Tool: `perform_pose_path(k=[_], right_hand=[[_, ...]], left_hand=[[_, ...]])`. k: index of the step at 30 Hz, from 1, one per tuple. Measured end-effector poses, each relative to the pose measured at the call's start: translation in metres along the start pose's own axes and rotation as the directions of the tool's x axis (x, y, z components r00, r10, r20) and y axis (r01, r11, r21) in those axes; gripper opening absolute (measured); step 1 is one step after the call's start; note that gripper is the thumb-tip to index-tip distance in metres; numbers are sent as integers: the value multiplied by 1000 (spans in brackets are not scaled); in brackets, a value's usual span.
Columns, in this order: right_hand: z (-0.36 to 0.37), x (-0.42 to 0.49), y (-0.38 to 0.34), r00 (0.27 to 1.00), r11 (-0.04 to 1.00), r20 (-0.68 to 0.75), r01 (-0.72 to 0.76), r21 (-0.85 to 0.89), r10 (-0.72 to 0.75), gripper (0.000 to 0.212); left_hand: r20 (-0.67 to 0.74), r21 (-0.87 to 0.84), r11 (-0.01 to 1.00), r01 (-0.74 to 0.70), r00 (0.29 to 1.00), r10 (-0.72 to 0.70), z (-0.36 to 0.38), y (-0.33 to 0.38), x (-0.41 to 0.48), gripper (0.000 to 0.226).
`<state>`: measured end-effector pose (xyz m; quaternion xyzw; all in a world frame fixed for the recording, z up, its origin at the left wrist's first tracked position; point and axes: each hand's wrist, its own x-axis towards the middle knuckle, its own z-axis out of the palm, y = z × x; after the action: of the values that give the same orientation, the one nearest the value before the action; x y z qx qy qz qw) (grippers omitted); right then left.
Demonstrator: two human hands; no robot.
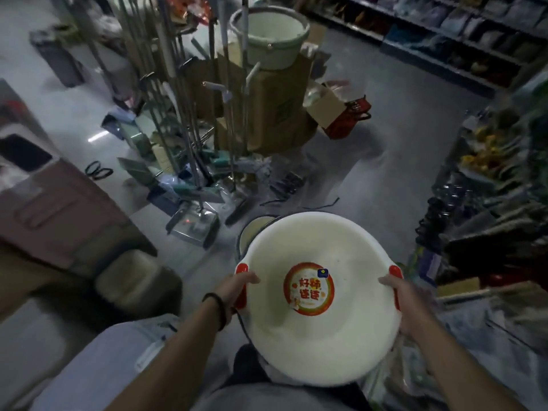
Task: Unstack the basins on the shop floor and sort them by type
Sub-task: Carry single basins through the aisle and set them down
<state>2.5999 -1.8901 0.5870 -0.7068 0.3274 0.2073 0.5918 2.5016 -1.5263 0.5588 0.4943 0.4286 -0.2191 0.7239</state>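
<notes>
Gripping a white basin (320, 336) by its red handles, left hand (237, 287) and right hand (410, 304) curled on opposite rims, forearms extended forward.

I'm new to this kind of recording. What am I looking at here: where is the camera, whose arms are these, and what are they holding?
There is no robot. One camera sits on a person's head and looks forward and down, so the arms are the wearer's own. The left hand and right hand grip a white basin by its red handles; a round sticker lies inside it. It is held above the shop floor. Just behind it, lower down, is another basin. Further off are mops, a pale bucket on cartons, and shelves.
</notes>
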Motion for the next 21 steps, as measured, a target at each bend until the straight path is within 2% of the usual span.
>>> perform_pose_path(k=[2,3,8,11,14,17,19,21], right_hand=[[16,44,-26,1000,994,-2,25,-108,-25,61],[27,66,-39,999,989,10,31,-145,-30,63],[83,189,-93,990,938,138,34,-346,15,58],[122,272,-116,971,895,237,76,-440,34,48],[157,351,-118,955,833,290,115,-540,56,47],[197,433,-105,941,782,311,95,-617,132,62],[227,483,-90,932,768,333,106,-632,145,61],[260,524,-75,926,755,356,141,-640,129,58]], left_hand=[[-69,-23,999,26,997,-27,11,16,21,50],[-107,-32,998,47,993,-50,17,25,30,50],[-254,-148,979,138,952,-172,41,32,117,60],[-363,-227,961,161,901,-237,63,23,173,40],[-380,-297,929,220,865,-327,81,13,236,34],[-385,-381,886,264,826,-412,87,-1,302,30],[-363,-416,864,285,819,-445,83,-11,350,35],[-356,-417,854,311,809,-468,73,-22,400,29]])
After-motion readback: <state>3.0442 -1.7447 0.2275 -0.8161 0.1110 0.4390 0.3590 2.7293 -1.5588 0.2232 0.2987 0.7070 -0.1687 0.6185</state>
